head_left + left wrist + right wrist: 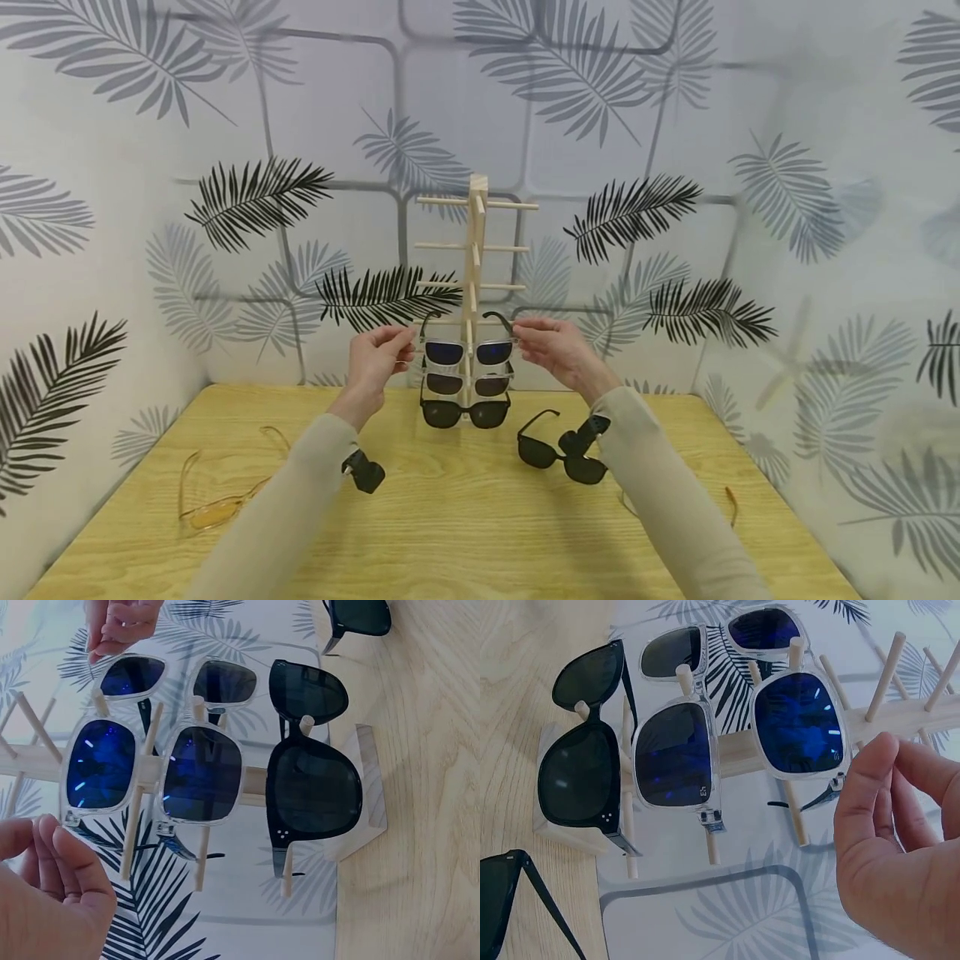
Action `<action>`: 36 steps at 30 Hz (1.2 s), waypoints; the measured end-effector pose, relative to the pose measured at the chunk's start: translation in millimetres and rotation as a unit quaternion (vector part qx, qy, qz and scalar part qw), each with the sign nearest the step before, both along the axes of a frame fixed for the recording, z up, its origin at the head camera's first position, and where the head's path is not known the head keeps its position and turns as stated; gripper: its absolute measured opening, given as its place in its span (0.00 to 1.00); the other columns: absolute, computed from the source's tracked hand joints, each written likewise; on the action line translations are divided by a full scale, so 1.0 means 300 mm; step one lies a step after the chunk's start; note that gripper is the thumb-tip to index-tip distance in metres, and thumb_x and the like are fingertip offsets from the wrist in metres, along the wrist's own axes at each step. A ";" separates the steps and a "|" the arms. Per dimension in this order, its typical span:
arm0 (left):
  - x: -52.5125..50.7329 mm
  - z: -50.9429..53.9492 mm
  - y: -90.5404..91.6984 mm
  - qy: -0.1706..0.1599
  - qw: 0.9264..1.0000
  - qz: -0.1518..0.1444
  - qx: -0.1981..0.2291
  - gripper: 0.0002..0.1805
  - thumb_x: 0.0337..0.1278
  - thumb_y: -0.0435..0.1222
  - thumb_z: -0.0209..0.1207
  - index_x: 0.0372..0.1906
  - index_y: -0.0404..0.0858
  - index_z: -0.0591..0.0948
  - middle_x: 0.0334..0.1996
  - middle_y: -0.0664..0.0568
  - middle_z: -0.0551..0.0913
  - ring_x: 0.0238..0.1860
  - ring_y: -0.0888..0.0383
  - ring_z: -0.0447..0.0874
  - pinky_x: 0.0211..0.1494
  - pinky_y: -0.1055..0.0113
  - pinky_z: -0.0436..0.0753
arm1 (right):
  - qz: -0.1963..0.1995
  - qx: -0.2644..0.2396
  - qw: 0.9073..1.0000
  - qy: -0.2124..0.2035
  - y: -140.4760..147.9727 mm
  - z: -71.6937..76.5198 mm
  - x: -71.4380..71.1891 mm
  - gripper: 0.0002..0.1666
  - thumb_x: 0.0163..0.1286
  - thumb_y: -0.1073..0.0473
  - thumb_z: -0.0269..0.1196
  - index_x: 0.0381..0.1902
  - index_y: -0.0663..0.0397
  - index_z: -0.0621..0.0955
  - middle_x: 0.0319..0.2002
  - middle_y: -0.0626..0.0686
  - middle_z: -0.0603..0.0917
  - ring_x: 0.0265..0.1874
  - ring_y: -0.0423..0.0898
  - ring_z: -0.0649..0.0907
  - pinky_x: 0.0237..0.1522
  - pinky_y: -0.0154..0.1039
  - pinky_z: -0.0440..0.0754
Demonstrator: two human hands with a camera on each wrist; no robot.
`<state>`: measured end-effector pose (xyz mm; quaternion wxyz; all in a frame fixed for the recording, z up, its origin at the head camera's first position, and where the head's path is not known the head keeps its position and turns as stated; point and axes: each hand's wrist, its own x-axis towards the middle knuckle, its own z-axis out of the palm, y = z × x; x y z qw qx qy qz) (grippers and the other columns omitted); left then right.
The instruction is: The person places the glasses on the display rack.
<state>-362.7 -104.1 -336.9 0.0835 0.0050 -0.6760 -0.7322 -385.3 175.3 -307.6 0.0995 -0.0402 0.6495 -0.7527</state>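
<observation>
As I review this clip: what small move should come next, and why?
Probably lower the right hand toward the black-framed sunglasses on the yellow wood-grain table. The topmost clear-framed, blue-lensed sunglasses appear seated on the pale wooden rack, and the fingertips of that hand and the left hand look apart from them.

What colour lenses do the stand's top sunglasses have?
Blue lenses, seen best in the right wrist view.

Site: small staged booth, shop-style display

Leaf-print walls (585, 125) enclose back and both sides of a wood-grain counter (465, 517). Wooden eyewear rack (477, 218) carries sunglasses (487, 414), as in an optician's display; black wrist cameras (366, 472) suggest a recording setup. Actual shop or home: cannot tell.
</observation>
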 end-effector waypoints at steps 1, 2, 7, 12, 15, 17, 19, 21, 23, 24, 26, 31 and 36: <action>0.006 0.002 -0.006 0.001 1.000 -0.004 -0.006 0.18 0.66 0.42 0.61 0.50 0.32 0.81 0.26 0.58 0.82 0.26 0.64 0.81 0.29 0.73 0.81 | 0.008 0.002 1.000 0.001 -0.003 0.001 0.005 0.24 0.71 0.64 0.62 0.62 0.66 0.73 0.36 0.49 0.84 0.29 0.39 0.82 0.31 0.29 0.82; 0.012 0.003 -0.012 0.000 1.000 -0.009 -0.012 0.17 0.66 0.42 0.61 0.50 0.32 0.81 0.25 0.58 0.82 0.26 0.64 0.80 0.29 0.73 0.81 | 0.015 0.003 1.000 0.002 -0.007 0.002 0.010 0.25 0.71 0.64 0.62 0.63 0.66 0.73 0.37 0.49 0.84 0.29 0.39 0.82 0.31 0.29 0.82; 0.041 0.007 -0.043 -0.019 0.998 -0.028 -0.055 0.14 0.67 0.42 0.60 0.47 0.36 0.83 0.25 0.57 0.82 0.26 0.61 0.79 0.28 0.72 0.78 | 0.058 0.009 0.998 0.014 -0.026 -0.001 0.032 0.17 0.73 0.64 0.59 0.57 0.64 0.76 0.37 0.49 0.84 0.29 0.39 0.82 0.29 0.28 0.81; 0.062 -0.001 -0.066 -0.035 0.995 -0.042 -0.086 0.12 0.67 0.41 0.60 0.46 0.37 0.83 0.26 0.55 0.82 0.25 0.62 0.79 0.28 0.72 0.77 | 0.092 0.015 0.995 0.021 -0.054 -0.018 0.048 0.14 0.73 0.66 0.58 0.53 0.66 0.76 0.36 0.50 0.85 0.30 0.39 0.83 0.30 0.29 0.82; 0.074 -0.009 -0.083 -0.037 0.994 -0.052 -0.093 0.12 0.66 0.41 0.61 0.45 0.37 0.84 0.24 0.56 0.82 0.25 0.62 0.79 0.28 0.71 0.78 | 0.116 0.025 0.993 0.021 -0.073 -0.034 0.054 0.12 0.73 0.67 0.58 0.51 0.66 0.78 0.35 0.50 0.86 0.31 0.40 0.84 0.31 0.30 0.83; 0.083 -0.014 -0.097 -0.038 0.993 -0.058 -0.097 0.12 0.66 0.41 0.61 0.45 0.37 0.84 0.24 0.57 0.82 0.25 0.62 0.80 0.28 0.71 0.78 | 0.128 0.026 0.991 0.018 -0.085 -0.044 0.057 0.09 0.73 0.67 0.57 0.48 0.64 0.79 0.35 0.50 0.86 0.31 0.41 0.86 0.31 0.30 0.84; 0.089 -0.019 -0.116 -0.038 0.992 -0.069 -0.102 0.13 0.66 0.41 0.61 0.47 0.37 0.83 0.24 0.58 0.82 0.26 0.62 0.80 0.30 0.71 0.79 | 0.140 0.023 0.990 0.018 -0.094 -0.054 0.061 0.08 0.73 0.68 0.57 0.46 0.61 0.80 0.35 0.51 0.86 0.32 0.41 0.86 0.32 0.31 0.85; 0.094 -0.023 -0.137 -0.038 0.990 -0.082 -0.104 0.14 0.66 0.41 0.61 0.48 0.36 0.83 0.26 0.57 0.83 0.27 0.62 0.81 0.31 0.71 0.79 | 0.147 0.022 0.989 0.019 -0.104 -0.065 0.065 0.07 0.73 0.69 0.56 0.45 0.60 0.80 0.34 0.51 0.86 0.32 0.41 0.86 0.33 0.31 0.85; 0.100 -0.029 -0.163 -0.038 0.989 -0.098 -0.105 0.14 0.67 0.41 0.60 0.49 0.36 0.82 0.27 0.57 0.83 0.28 0.62 0.81 0.32 0.71 0.79 | 0.152 0.022 0.988 0.017 -0.118 -0.077 0.069 0.07 0.73 0.69 0.56 0.44 0.60 0.80 0.34 0.52 0.86 0.31 0.41 0.86 0.34 0.32 0.86; 0.103 -0.032 -0.178 -0.038 0.988 -0.109 -0.104 0.14 0.67 0.41 0.60 0.48 0.36 0.81 0.28 0.57 0.83 0.29 0.62 0.82 0.32 0.71 0.80 | 0.156 0.025 0.987 0.017 -0.125 -0.084 0.070 0.07 0.73 0.69 0.56 0.45 0.61 0.80 0.34 0.52 0.86 0.31 0.41 0.86 0.34 0.32 0.86; 0.112 -0.038 -0.204 -0.043 0.986 -0.125 -0.102 0.12 0.67 0.41 0.60 0.47 0.37 0.81 0.29 0.56 0.83 0.30 0.62 0.82 0.33 0.71 0.80 | 0.162 0.029 0.986 0.012 -0.142 -0.098 0.074 0.09 0.73 0.69 0.57 0.48 0.64 0.79 0.34 0.52 0.86 0.31 0.41 0.86 0.35 0.33 0.86; 0.133 -0.059 -0.265 -0.053 0.978 -0.163 -0.114 0.09 0.67 0.42 0.60 0.42 0.41 0.83 0.30 0.57 0.84 0.32 0.61 0.83 0.34 0.69 0.80 | 0.174 0.026 0.984 0.002 -0.187 -0.130 0.083 0.19 0.72 0.69 0.58 0.58 0.76 0.73 0.35 0.54 0.86 0.32 0.41 0.86 0.34 0.33 0.86; 0.155 -0.086 -0.310 -0.060 0.974 -0.176 -0.132 0.09 0.65 0.45 0.61 0.41 0.44 0.84 0.31 0.58 0.85 0.33 0.61 0.83 0.36 0.68 0.81 | 0.183 0.020 0.983 0.010 -0.232 -0.157 0.094 0.22 0.72 0.69 0.58 0.59 0.78 0.71 0.34 0.53 0.86 0.31 0.40 0.86 0.34 0.32 0.85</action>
